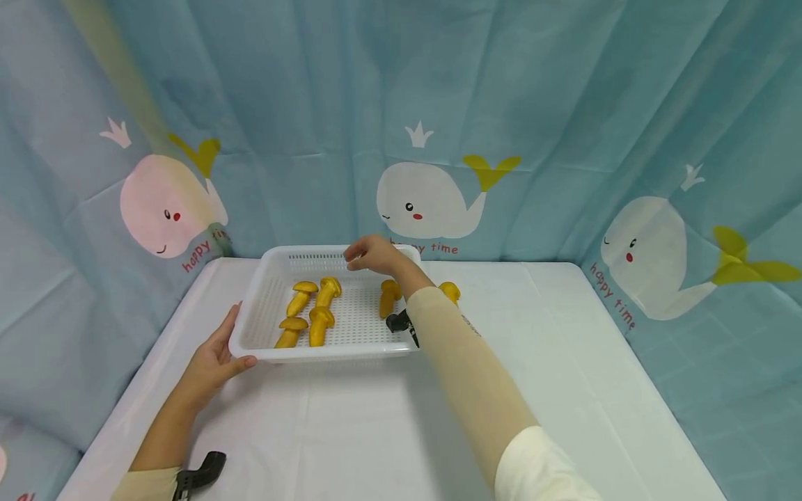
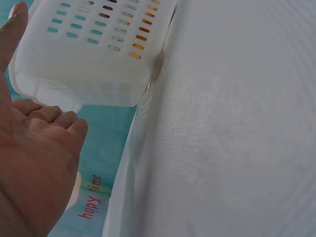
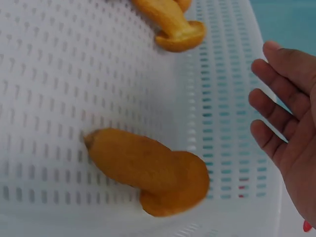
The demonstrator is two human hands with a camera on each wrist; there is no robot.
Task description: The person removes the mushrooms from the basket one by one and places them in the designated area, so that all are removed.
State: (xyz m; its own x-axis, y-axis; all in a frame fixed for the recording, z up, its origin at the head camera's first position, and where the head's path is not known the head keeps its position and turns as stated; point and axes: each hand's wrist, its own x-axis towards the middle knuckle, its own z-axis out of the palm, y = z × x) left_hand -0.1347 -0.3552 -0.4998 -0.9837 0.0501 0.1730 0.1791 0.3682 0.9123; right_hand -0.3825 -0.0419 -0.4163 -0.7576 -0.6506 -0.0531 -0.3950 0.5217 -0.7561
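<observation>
Pretty basic white table (image 1: 338, 431), with a white plastic basket (image 1: 338, 353) on it and one half-hidden yellow mushroom (image 1: 449, 290) just right of that.

Six yellow mushrooms (image 1: 321, 327), one white basket (image 1: 332, 353), one table (image 1: 326, 424) and three whole printed whales (image 1: 432, 202) are in view.

Curtained tabletop booth, room type indeterminate: blue fabric (image 1: 301, 202) printed with whales (image 1: 432, 195) and the words "happy time" (image 1: 445, 248) encloses a white-covered table (image 1: 326, 424) on three sides.
</observation>
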